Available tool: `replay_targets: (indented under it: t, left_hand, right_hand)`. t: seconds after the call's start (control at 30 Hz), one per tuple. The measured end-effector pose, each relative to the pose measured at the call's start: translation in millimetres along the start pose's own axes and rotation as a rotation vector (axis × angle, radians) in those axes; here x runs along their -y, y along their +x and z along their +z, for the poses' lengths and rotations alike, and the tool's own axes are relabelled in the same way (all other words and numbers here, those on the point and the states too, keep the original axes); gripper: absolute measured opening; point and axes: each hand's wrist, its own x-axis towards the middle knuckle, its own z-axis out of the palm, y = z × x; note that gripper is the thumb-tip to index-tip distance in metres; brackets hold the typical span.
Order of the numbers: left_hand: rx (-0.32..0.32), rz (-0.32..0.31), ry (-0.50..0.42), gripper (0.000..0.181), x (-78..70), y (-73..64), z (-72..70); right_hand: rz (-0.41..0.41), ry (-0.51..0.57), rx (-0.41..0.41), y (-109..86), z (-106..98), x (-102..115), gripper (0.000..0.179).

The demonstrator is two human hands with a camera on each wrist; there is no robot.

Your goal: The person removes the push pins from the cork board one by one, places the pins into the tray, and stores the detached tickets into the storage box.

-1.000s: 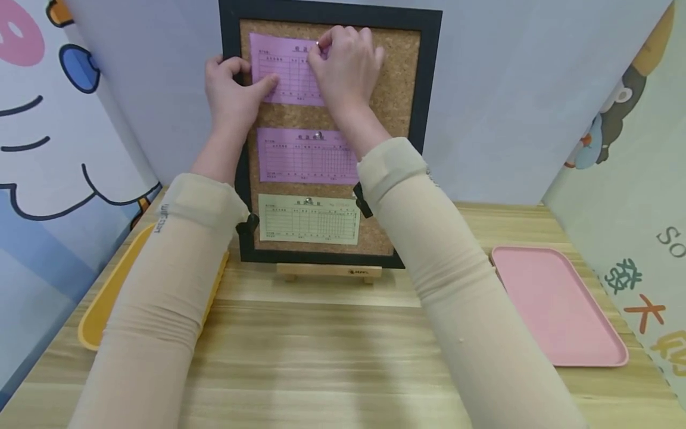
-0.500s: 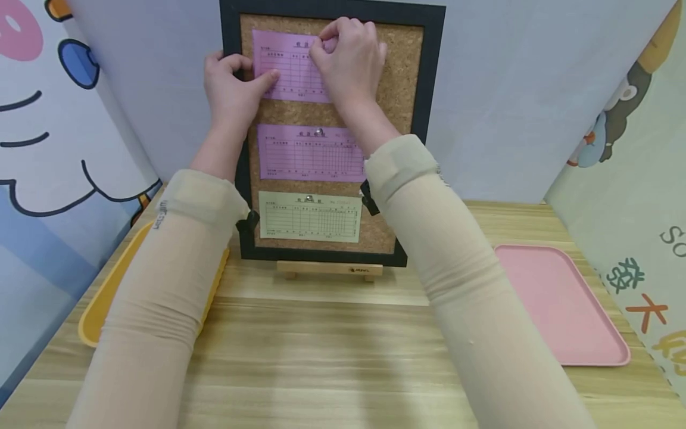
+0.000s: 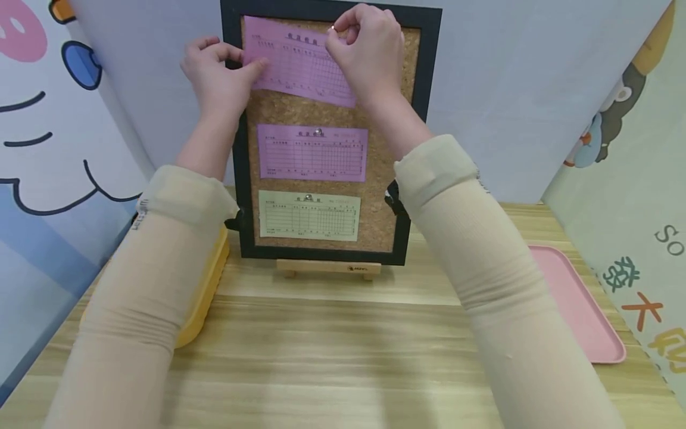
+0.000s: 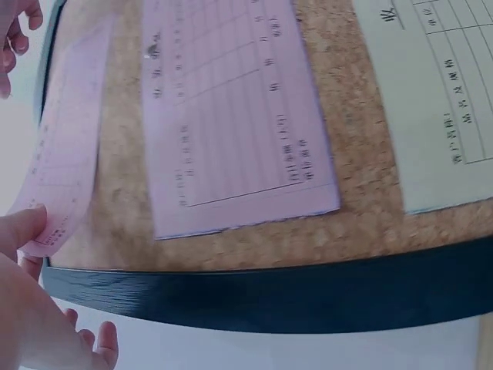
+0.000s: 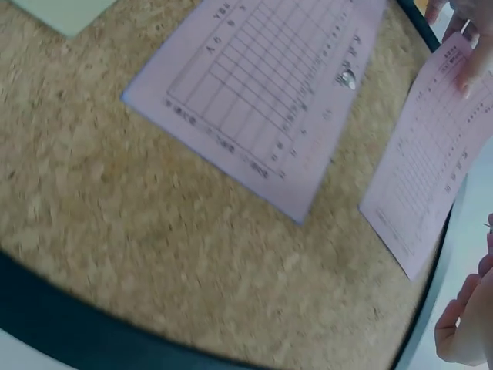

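My left hand [image 3: 217, 74] pinches the left edge of the top pink receipt slip [image 3: 292, 62] between thumb and fingers. The slip tilts, its right end lower, in front of the black-framed corkboard [image 3: 305, 111]. To the upper right, my right hand [image 3: 372, 53] pinches a small shiny pushpin [image 3: 332, 27] between thumb and forefinger. In the right wrist view, the lifted slip [image 5: 420, 146] curves, and the right hand [image 5: 466, 324] is apart from it. Below, a second pink slip [image 3: 311, 158] and a pale green slip [image 3: 308, 221] hang level, each with a metal pushpin at its top.
A small wooden easel [image 3: 327, 267] supports the corkboard on the wood-grain table [image 3: 321, 351]. A yellow basket [image 3: 209, 292] stands at left, partly behind the left sleeve. At right lies a pink tray [image 3: 576, 298], partly covered by the right sleeve. Walls with cartoon prints stand around.
The right hand has drawn back up and right from the top slip with the pushpin. The top slip, level before, now tilts and has shifted up and left with the left hand.
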Motion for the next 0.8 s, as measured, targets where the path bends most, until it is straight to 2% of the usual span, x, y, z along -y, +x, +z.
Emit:
replay_targets:
  t: [0.23, 0.43, 0.6, 0.8]
  left_hand:
    - [0.02, 0.006, 0.025, 0.027, -13.1, -6.6, -11.5]
    - [0.046, 0.049, -0.06, 0.022, -17.0, -12.0, -17.1]
    - [0.043, 0.126, -0.085, 0.019, -16.3, -12.8, -24.1]
    - [0.014, 0.238, -0.043, 0.016, -15.3, -15.3, -36.6]
  right_hand:
    - [-0.029, 0.054, 0.042, 1.4, -24, -6, 0.025]
    - [-0.054, 0.117, 0.049, -3.5, -45, -24, 0.024]
    - [-0.019, 0.141, 0.074, -8.3, -65, -38, 0.025]
    - [-0.008, 0.076, 0.104, -19.8, -92, -47, 0.027]
